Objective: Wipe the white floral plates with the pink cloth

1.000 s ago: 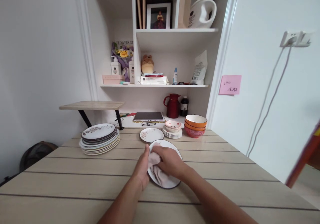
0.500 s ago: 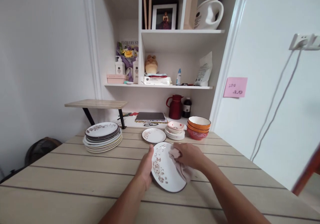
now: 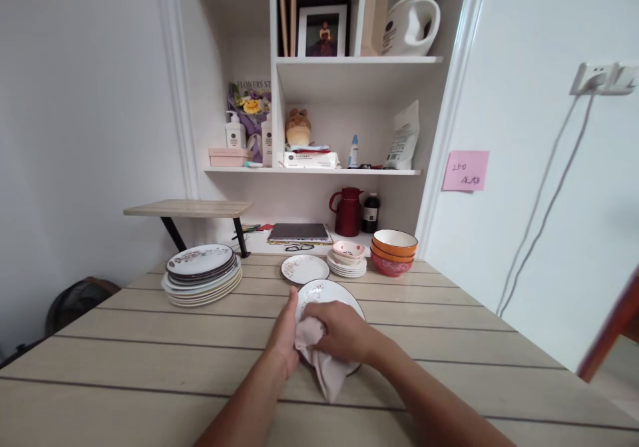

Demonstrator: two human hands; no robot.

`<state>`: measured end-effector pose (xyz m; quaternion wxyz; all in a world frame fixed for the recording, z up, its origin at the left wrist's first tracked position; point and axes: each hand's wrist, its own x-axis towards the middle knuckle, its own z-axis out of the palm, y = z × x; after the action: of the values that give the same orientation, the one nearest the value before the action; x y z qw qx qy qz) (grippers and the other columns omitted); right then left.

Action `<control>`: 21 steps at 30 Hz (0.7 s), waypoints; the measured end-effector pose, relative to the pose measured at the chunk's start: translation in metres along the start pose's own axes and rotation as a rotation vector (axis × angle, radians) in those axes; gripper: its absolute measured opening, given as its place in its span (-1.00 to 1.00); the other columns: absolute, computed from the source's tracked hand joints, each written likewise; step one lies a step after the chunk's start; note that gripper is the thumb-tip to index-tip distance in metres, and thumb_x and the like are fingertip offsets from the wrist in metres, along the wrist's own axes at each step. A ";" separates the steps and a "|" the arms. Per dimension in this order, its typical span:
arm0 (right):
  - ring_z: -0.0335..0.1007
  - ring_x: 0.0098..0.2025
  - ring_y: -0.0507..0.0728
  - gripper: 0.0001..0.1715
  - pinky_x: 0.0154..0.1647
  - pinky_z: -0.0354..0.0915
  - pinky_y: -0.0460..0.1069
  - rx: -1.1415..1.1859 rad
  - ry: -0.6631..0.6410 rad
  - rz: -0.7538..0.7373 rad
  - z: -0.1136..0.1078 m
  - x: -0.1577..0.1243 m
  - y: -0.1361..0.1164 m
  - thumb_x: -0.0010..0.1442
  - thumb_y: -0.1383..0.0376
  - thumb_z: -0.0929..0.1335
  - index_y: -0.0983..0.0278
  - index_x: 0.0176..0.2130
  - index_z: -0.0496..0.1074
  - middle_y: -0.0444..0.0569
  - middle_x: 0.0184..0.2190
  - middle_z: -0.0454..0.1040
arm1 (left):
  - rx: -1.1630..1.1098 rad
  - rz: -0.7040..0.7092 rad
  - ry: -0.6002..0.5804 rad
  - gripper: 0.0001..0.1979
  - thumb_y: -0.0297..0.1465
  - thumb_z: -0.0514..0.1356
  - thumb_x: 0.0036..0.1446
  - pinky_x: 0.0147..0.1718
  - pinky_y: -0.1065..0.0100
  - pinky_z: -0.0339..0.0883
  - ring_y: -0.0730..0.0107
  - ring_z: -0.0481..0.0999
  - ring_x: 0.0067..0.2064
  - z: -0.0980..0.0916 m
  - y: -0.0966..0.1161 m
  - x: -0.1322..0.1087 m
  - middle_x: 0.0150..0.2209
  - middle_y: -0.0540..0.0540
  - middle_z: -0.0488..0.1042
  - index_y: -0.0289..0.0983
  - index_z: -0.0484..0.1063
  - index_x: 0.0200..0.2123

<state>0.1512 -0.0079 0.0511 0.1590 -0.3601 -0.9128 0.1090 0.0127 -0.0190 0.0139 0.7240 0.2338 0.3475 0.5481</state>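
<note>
A white plate (image 3: 333,292) with a dark rim and brown floral print is tilted up above the wooden table. My left hand (image 3: 286,330) grips its left edge, thumb on the rim and the other fingers hidden behind. In my right hand (image 3: 342,330) is a bunched pale pink cloth (image 3: 319,354), pressed on the plate's face at the lower left, with one corner hanging below the rim. Just beyond, another floral plate (image 3: 305,269) lies flat. To its right stand small white saucers (image 3: 348,269) with pinkish bowls (image 3: 349,250) on top.
At the left is a stack of plates (image 3: 202,275) near a raised wooden stand (image 3: 187,208). Orange and red bowls (image 3: 393,253) are stacked at the right. Behind are glasses (image 3: 299,247), a laptop-like dark slab (image 3: 299,232), a red jug (image 3: 348,211) and a dark bottle (image 3: 371,213).
My right hand has moved the cloth from the plate's right side across to its lower left. The plate's tilt has shifted slightly, and my left hand keeps its hold.
</note>
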 end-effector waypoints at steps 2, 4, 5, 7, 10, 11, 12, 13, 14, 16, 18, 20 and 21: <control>0.39 -0.19 0.12 -0.69 -0.33 0.05 -0.06 -0.065 0.115 0.040 0.005 0.006 -0.002 0.02 0.36 0.34 0.16 -0.17 0.41 -0.10 -0.20 0.52 | -0.022 0.017 0.003 -0.36 0.04 0.12 0.14 -0.08 0.16 0.45 0.03 0.59 -0.07 0.000 0.000 0.000 -0.10 -0.31 0.60 -0.39 0.47 0.03; 0.39 -0.21 0.11 -0.67 -0.36 0.02 -0.06 -0.121 0.191 0.097 0.006 0.011 0.002 0.05 0.39 0.31 0.16 -0.14 0.38 -0.08 -0.18 0.50 | -0.051 0.029 -0.019 -0.36 0.03 0.11 0.15 -0.06 0.16 0.44 0.04 0.59 -0.06 0.001 -0.001 0.001 -0.08 -0.31 0.59 -0.38 0.45 0.05; 0.39 -0.20 0.11 -0.67 -0.37 0.00 -0.06 -0.143 0.216 0.131 0.004 0.012 0.006 0.07 0.37 0.30 0.15 -0.12 0.37 -0.07 -0.16 0.48 | -0.059 0.027 -0.031 -0.36 0.04 0.11 0.15 -0.05 0.15 0.44 0.03 0.59 -0.05 0.001 -0.001 0.002 -0.07 -0.31 0.58 -0.37 0.44 0.06; 0.40 -0.19 0.12 -0.71 -0.40 -0.03 -0.06 -0.182 0.250 0.211 -0.001 0.012 0.017 0.12 0.33 0.29 0.16 -0.10 0.35 -0.04 -0.11 0.46 | -0.057 0.013 -0.042 -0.34 0.04 0.11 0.14 -0.03 0.13 0.42 0.03 0.58 -0.03 0.001 -0.002 0.003 -0.04 -0.32 0.57 -0.37 0.43 0.08; 0.40 -0.19 0.16 -0.74 -0.42 -0.05 -0.05 -0.226 0.267 0.331 -0.009 0.008 0.036 0.15 0.29 0.29 0.18 -0.11 0.34 0.00 -0.09 0.47 | -0.040 0.002 -0.044 -0.34 0.04 0.12 0.14 0.02 0.13 0.39 0.02 0.55 0.01 -0.002 -0.005 0.005 -0.01 -0.32 0.55 -0.36 0.42 0.10; 0.41 -0.20 0.16 -0.76 -0.41 -0.04 -0.05 -0.221 0.252 0.341 -0.011 0.005 0.041 0.13 0.29 0.30 0.19 -0.14 0.35 -0.01 -0.13 0.49 | -0.037 0.004 -0.039 -0.34 0.04 0.13 0.14 0.03 0.12 0.38 0.02 0.55 0.02 -0.003 -0.005 0.006 0.00 -0.32 0.55 -0.36 0.41 0.10; 0.40 -0.22 0.16 -0.78 -0.40 -0.02 -0.05 -0.205 0.224 0.332 -0.012 0.002 0.046 0.12 0.28 0.32 0.19 -0.17 0.36 -0.03 -0.18 0.51 | -0.035 0.007 -0.031 -0.34 0.04 0.13 0.13 0.04 0.12 0.37 0.02 0.54 0.03 -0.004 -0.006 0.007 0.00 -0.33 0.54 -0.36 0.41 0.10; 0.40 -0.24 0.15 -0.81 -0.39 0.00 -0.06 -0.182 0.195 0.307 -0.014 0.000 0.048 0.10 0.28 0.33 0.20 -0.21 0.36 -0.04 -0.23 0.52 | -0.034 0.008 -0.024 -0.33 0.04 0.14 0.13 0.04 0.12 0.37 0.01 0.54 0.04 -0.005 -0.006 0.008 0.01 -0.34 0.54 -0.36 0.41 0.10; 0.40 -0.26 0.14 -0.84 -0.38 0.02 -0.06 -0.152 0.165 0.267 -0.014 -0.003 0.048 0.08 0.28 0.34 0.21 -0.25 0.37 -0.06 -0.28 0.52 | -0.034 0.009 -0.020 -0.33 0.04 0.14 0.12 0.04 0.11 0.37 0.01 0.53 0.04 -0.005 -0.006 0.008 0.01 -0.34 0.54 -0.37 0.42 0.09; 0.38 -0.30 0.11 -0.87 -0.35 0.06 -0.07 -0.084 0.110 0.161 -0.014 -0.007 0.044 0.06 0.29 0.35 0.22 -0.30 0.37 -0.09 -0.33 0.52 | -0.040 0.003 -0.034 -0.33 0.04 0.14 0.12 0.03 0.10 0.37 0.00 0.54 0.04 -0.005 -0.006 0.008 0.00 -0.35 0.54 -0.38 0.42 0.08; 0.37 -0.31 0.08 -0.86 -0.32 0.10 -0.08 -0.018 0.054 0.055 -0.012 -0.008 0.034 0.02 0.32 0.36 0.22 -0.31 0.38 -0.11 -0.33 0.52 | -0.044 -0.002 -0.050 -0.34 0.04 0.13 0.13 0.02 0.10 0.39 -0.01 0.54 0.02 -0.004 -0.006 0.007 -0.01 -0.36 0.54 -0.39 0.44 0.06; 0.36 -0.28 0.08 -0.81 -0.29 0.13 -0.09 0.031 0.021 -0.029 -0.008 -0.008 0.023 -0.01 0.36 0.36 0.21 -0.29 0.40 -0.13 -0.30 0.51 | -0.038 0.001 -0.039 -0.36 0.03 0.14 0.13 -0.01 0.11 0.41 -0.01 0.56 0.00 -0.003 -0.005 0.005 -0.03 -0.35 0.56 -0.40 0.45 0.04; 0.36 -0.26 0.08 -0.78 -0.27 0.14 -0.09 0.045 0.029 -0.057 -0.005 -0.007 0.018 -0.01 0.38 0.35 0.20 -0.27 0.41 -0.12 -0.27 0.50 | -0.033 0.004 -0.026 -0.36 0.03 0.15 0.12 -0.02 0.11 0.42 -0.01 0.56 -0.01 -0.002 -0.004 0.003 -0.05 -0.35 0.57 -0.40 0.46 0.03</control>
<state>0.1687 0.0006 0.0490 0.1832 -0.3320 -0.9176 0.1195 0.0145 -0.0170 0.0090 0.7310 0.2297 0.3286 0.5521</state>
